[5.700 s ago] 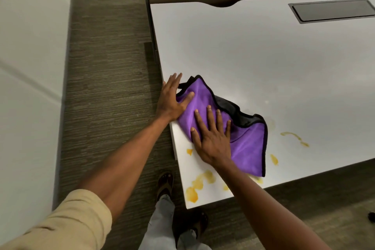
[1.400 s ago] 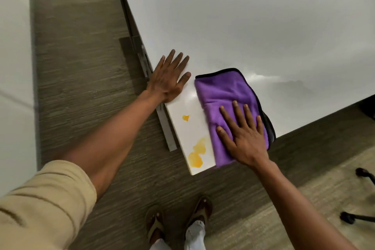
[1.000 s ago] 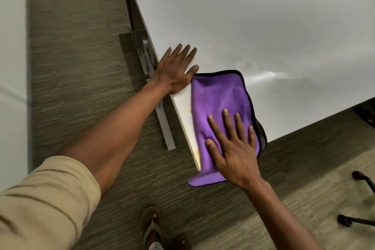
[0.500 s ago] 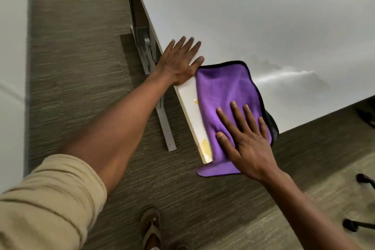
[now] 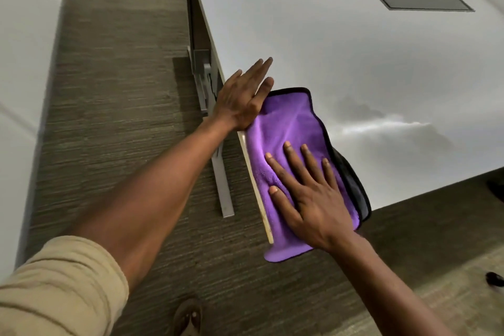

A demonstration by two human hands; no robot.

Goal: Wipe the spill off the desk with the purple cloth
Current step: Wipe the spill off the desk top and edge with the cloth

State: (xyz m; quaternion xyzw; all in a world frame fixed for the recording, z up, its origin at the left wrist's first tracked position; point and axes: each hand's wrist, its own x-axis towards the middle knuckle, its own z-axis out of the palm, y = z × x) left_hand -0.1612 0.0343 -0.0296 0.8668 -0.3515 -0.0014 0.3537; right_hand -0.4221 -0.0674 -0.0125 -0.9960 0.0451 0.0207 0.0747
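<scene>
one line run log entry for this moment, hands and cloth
left hand flat at desk edge | right hand flat, pressing purple cloth | cloth overhangs near corner

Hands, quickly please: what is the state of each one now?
Left hand: open, fingers straight, resting at the desk edge beside the purple cloth.
Right hand: open, fingers spread, pressing flat on the cloth.

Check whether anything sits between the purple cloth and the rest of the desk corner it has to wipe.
Nothing visible does. The right hand presses flat on the purple cloth, which covers the desk corner and overhangs its near edge. The left hand rests at the cloth's far left corner, beside its path. No yellow spill shows uncovered.
</scene>
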